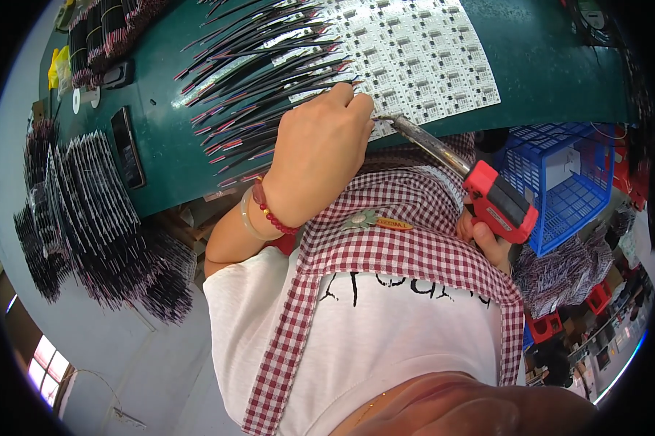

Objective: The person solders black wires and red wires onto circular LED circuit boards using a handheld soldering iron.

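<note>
My right hand [491, 243] grips the red and black handle of a soldering gun [498, 202]. Its long metal barrel slants up and left, and the bent tip is beside the fingertips of my left hand [327, 149]. That hand is closed in a pinch over the near left edge of a white sheet of circuit boards [433, 62]; what lies between its fingers is hidden. Rows of thin black cables [262, 80] with red and other coloured bare ends run from the sheet's left side across the green table, some passing beneath my left hand.
A phone [127, 147] lies on the green table [164, 156] at left. Bundled cables [102, 33] fill the far left corner, and a large hanging bunch of cables [98, 211] is at the near left. A blue plastic crate [552, 174] stands below the table's right side.
</note>
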`<control>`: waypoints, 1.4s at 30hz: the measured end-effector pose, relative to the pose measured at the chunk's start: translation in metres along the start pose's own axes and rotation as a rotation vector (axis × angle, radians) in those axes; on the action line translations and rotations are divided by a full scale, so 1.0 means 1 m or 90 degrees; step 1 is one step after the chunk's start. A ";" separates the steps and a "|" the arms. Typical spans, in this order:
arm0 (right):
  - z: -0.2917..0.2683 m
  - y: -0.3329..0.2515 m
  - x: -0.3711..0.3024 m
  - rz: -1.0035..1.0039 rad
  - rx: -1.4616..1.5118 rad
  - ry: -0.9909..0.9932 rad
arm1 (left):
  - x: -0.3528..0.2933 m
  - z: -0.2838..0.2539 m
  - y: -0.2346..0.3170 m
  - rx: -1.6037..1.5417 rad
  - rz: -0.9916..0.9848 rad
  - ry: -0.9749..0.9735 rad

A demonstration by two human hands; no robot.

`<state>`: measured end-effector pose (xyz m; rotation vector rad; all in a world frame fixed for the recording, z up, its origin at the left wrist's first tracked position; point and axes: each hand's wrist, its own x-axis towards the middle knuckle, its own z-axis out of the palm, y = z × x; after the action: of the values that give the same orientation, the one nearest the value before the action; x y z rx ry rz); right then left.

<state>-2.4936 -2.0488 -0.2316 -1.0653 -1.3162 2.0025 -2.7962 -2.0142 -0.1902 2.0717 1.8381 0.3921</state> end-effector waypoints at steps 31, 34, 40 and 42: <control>0.002 0.009 -0.009 -0.039 0.079 0.015 | 0.004 0.005 -0.001 0.051 0.054 0.004; 0.002 0.007 -0.008 -0.035 0.084 0.029 | 0.004 0.005 0.000 0.046 0.060 -0.001; 0.002 0.003 -0.002 -0.055 0.103 0.057 | 0.003 -0.001 0.003 0.054 0.041 -0.020; 0.000 0.001 0.006 -0.079 0.122 0.058 | 0.002 -0.010 0.004 0.093 0.049 -0.061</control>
<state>-2.4966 -2.0449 -0.2344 -0.9493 -1.0913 1.9213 -2.7962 -2.0115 -0.1790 2.2225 1.7827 0.1803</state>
